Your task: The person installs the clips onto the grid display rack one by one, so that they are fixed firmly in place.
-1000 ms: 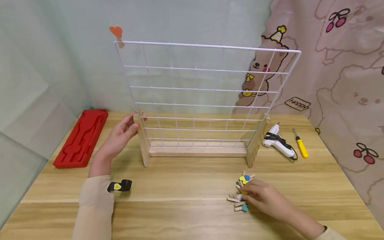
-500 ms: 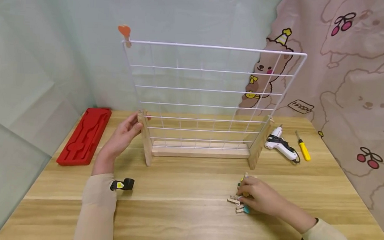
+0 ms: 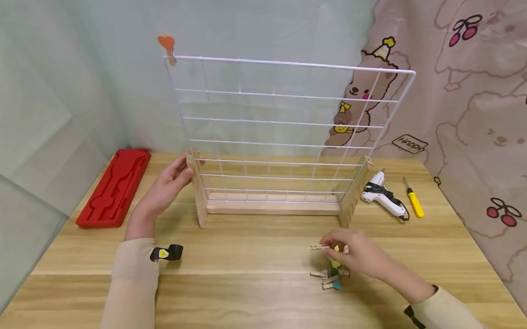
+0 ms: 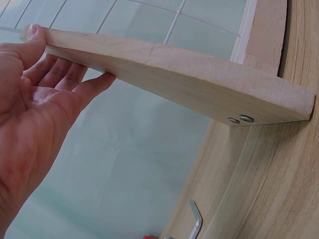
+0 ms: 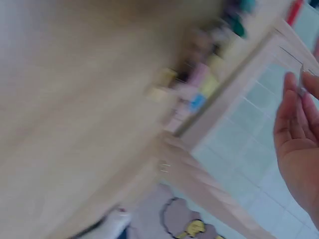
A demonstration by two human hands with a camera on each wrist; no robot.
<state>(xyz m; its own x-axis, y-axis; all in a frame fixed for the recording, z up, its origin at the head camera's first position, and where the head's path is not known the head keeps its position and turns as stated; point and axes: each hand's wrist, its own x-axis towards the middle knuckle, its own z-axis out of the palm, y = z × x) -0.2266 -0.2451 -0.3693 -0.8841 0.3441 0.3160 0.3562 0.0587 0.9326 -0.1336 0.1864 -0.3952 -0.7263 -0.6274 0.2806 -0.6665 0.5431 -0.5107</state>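
Observation:
My left hand (image 3: 166,185) grips the top of the left wooden upright (image 3: 198,196) of a stand, its thumb on the near edge. A white wire grid (image 3: 271,121) rises from the stand. In the left wrist view the fingers reach along the upright's outer face, above two screw heads. My right hand (image 3: 360,254) pinches a small wooden clothespin (image 3: 317,247) between thumb and fingertips; its rear end is hidden by the fingers. Beneath lie several small clothespins with coloured heart tops, one of them teal (image 3: 336,284). An orange heart clothespin (image 3: 167,43) is clipped at the grid's top left corner.
A red moulded tray (image 3: 115,189) lies at the left. White glue gun (image 3: 384,198) and yellow-handled screwdriver (image 3: 414,201) rest right of the stand. A hex key (image 4: 196,219) shows on the table in the left wrist view. Curtains hang behind the table.
My right hand has picked a clothespin from the pile and raised it slightly towards the stand. Some pile clothespins have shifted. The left hand keeps its grip on the upright.

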